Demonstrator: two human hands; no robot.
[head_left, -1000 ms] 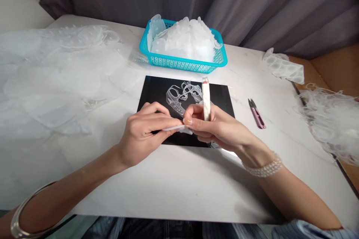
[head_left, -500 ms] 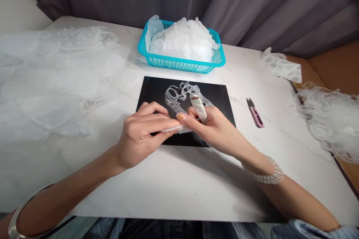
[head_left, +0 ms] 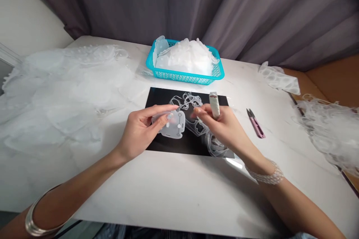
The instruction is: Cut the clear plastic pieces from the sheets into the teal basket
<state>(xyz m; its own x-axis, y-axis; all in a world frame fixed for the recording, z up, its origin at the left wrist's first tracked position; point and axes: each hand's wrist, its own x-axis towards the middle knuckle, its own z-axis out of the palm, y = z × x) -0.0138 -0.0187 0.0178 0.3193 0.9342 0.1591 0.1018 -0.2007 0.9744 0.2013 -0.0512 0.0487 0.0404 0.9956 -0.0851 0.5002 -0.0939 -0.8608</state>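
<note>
My left hand (head_left: 144,129) pinches a flat translucent plastic piece (head_left: 178,129) with a wavy edge, small slots and holes, above the black mat (head_left: 193,147). My right hand (head_left: 220,119) is closed around a white wrapped handle (head_left: 214,105), which sticks up between thumb and fingers; the working end of this tool is hidden. Clear cut-out plastic scraps (head_left: 193,100) lie on the mat between the hands, and more loops of scrap (head_left: 215,145) sit beneath my right hand. My right fingertips are slightly blurred, a short way from the translucent piece.
A turquoise basket (head_left: 185,78) heaped with white translucent pieces stands behind the mat. A large pile of translucent sheets (head_left: 64,89) spreads on the left. Pink-handled thread snips (head_left: 255,123) lie at right. Stringy scraps (head_left: 333,130) and a crumpled sheet (head_left: 280,77) lie by a brown box (head_left: 333,76).
My hands have moved apart, the right one going right with the wrapped handle. The piece in my left hand has turned from edge-on to face up. The camera view has shifted slightly.
</note>
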